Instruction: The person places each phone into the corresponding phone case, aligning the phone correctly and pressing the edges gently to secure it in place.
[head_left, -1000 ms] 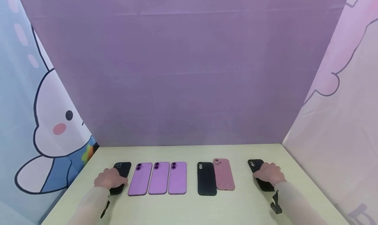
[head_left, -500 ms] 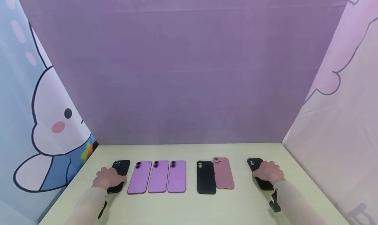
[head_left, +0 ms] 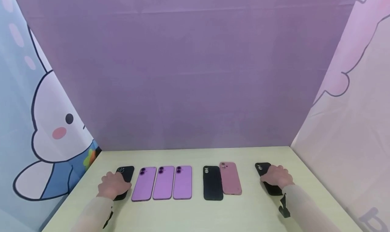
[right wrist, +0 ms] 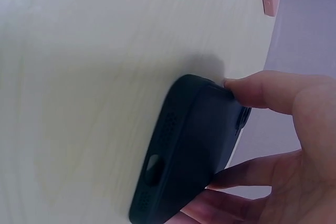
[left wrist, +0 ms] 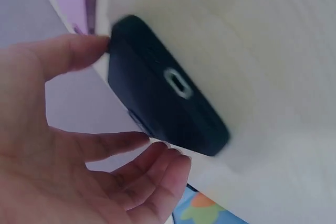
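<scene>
At the left of the row in the head view, my left hand [head_left: 112, 185] pinches a black phone case [left wrist: 157, 87] by its long edges, thumb on one side and fingertips on the other. An oval port opening with a pale rim shows in its short edge. Over on the right, my right hand [head_left: 276, 177] grips another black phone case [right wrist: 194, 145] the same way. Its bottom edge has speaker holes and a port cutout. Both cases lie back up at the tabletop, camera end away from me. I cannot tell whether either has a phone inside.
Between the hands, three purple phones [head_left: 163, 184] lie side by side on the pale table [head_left: 182, 216]. Right of them are a black phone case [head_left: 213, 186] and a pink one [head_left: 230, 179], edges close together. A purple backdrop [head_left: 195, 89] rises behind, with printed cloth on both sides.
The head view has shifted slightly. Both hands keep hold of their black cases, and the row between them lies as before.
</scene>
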`<state>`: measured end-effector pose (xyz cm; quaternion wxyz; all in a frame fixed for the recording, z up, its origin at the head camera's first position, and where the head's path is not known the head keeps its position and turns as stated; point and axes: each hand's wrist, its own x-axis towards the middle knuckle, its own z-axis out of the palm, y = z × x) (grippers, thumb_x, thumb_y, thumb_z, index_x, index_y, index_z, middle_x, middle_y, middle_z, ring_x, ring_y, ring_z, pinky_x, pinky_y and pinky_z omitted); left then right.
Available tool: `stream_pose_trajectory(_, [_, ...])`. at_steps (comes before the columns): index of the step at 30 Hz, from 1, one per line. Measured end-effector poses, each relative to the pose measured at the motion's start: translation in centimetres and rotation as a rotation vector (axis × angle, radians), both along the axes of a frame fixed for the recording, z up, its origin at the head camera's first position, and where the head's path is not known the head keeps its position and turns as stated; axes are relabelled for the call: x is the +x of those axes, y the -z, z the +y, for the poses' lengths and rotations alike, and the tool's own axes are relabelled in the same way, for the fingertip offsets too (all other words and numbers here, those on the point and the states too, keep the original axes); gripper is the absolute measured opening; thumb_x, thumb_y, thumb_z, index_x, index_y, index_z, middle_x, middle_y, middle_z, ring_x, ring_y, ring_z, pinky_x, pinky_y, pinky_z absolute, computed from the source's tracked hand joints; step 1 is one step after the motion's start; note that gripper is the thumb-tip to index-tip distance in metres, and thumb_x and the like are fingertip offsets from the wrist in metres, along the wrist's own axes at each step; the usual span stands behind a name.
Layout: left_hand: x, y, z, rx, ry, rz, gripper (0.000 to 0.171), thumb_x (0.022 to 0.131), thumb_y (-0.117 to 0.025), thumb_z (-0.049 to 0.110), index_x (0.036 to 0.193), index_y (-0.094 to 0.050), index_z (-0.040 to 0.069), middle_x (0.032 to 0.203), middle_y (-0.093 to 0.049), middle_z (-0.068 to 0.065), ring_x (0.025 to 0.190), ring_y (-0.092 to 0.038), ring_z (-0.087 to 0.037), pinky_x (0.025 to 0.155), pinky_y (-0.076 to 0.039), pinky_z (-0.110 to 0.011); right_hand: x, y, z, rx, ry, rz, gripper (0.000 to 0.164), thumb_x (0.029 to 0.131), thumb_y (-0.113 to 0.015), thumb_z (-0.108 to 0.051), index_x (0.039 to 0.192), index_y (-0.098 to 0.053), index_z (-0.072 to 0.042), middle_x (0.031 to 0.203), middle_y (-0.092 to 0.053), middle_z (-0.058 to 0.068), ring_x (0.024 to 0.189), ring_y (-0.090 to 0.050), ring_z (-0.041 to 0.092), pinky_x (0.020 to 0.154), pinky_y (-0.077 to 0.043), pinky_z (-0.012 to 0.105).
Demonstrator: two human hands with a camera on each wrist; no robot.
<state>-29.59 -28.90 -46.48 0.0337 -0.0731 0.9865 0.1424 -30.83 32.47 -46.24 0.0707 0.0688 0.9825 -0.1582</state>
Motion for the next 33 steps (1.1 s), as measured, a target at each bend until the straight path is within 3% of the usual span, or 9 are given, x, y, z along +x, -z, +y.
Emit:
stream_pose_trajectory(7, [-0.1,-1.1,2.3,0.021,0.059,0.143,0.055,0.089,-0.063,0.017,0.12,-0.046,-0.025,0.108,-0.049,-0.039,0.096,-0.054,-0.051,0.074,-0.052,-0.062,-0.1,0.1,0.0,0.002,0.001,-0.007,0.069,0.08,-0.074,-0.044,0.116,-0.059,0.014,0.108,-0.052,0.032,0.098,-0.05,0.05,0.077,-0.048,0.061])
stream_pose_trajectory(12, [0.1,-0.8,3.9,0.099,0.04,0.142,0.041,0.088,-0.062,0.018,0.105,-0.053,-0.018,0.093,-0.055,-0.03,0.078,-0.057,-0.039,0.06,-0.052,-0.052,-0.3,0.2,0.1,0.007,-0.006,-0.017,0.069,0.081,-0.074,-0.044,0.117,-0.059,0.014,0.109,-0.052,0.033,0.099,-0.05,0.051,0.079,-0.048,0.062])
stream_pose_trajectory(16, [0.3,-0.3,5.2,0.15,-0.002,0.082,0.029,0.086,-0.062,0.024,0.085,-0.055,-0.005,0.077,-0.054,-0.017,0.064,-0.052,-0.027,0.051,-0.044,-0.038,-0.3,0.1,0.1,0.01,-0.006,-0.018,0.069,0.081,-0.074,-0.043,0.117,-0.059,0.014,0.109,-0.052,0.034,0.099,-0.051,0.051,0.079,-0.048,0.063])
stream_pose_trajectory(19, [0.5,-0.3,6.0,0.164,-0.01,0.009,0.039,0.087,-0.065,0.032,0.089,-0.061,-0.007,0.078,-0.058,-0.014,0.066,-0.054,-0.026,0.054,-0.044,-0.036,-0.2,0.1,0.1,0.009,-0.007,-0.018,0.068,0.082,-0.074,-0.043,0.117,-0.059,0.014,0.109,-0.052,0.034,0.098,-0.051,0.051,0.079,-0.048,0.062])
stream_pose_trajectory(21, [0.6,-0.3,6.4,0.16,-0.008,-0.019,0.05,0.088,-0.068,0.037,0.1,-0.064,-0.011,0.083,-0.062,-0.016,0.071,-0.057,-0.027,0.058,-0.048,-0.038,-0.1,0.0,0.0,0.007,-0.007,-0.018,0.068,0.082,-0.074,-0.042,0.117,-0.059,0.014,0.109,-0.052,0.033,0.098,-0.051,0.051,0.078,-0.048,0.062])
stream_pose_trajectory(23, [0.6,-0.4,6.7,0.146,-0.007,-0.03,0.061,0.087,-0.071,0.041,0.111,-0.063,-0.014,0.088,-0.064,-0.018,0.075,-0.059,-0.029,0.062,-0.051,-0.042,-0.1,0.0,0.0,0.006,-0.007,-0.017,0.068,0.083,-0.074,-0.042,0.117,-0.059,0.014,0.108,-0.052,0.033,0.098,-0.051,0.051,0.078,-0.048,0.061])
stream_pose_trajectory(33, [0.2,-0.4,7.2,0.164,-0.035,-0.047,0.083,0.082,-0.077,0.052,0.122,-0.058,-0.018,0.106,-0.065,-0.032,0.087,-0.063,-0.036,0.071,-0.055,-0.049,0.1,-0.1,-0.1,0.001,-0.008,-0.011,0.067,0.084,-0.073,-0.042,0.118,-0.059,0.015,0.109,-0.052,0.033,0.098,-0.05,0.05,0.077,-0.049,0.06])
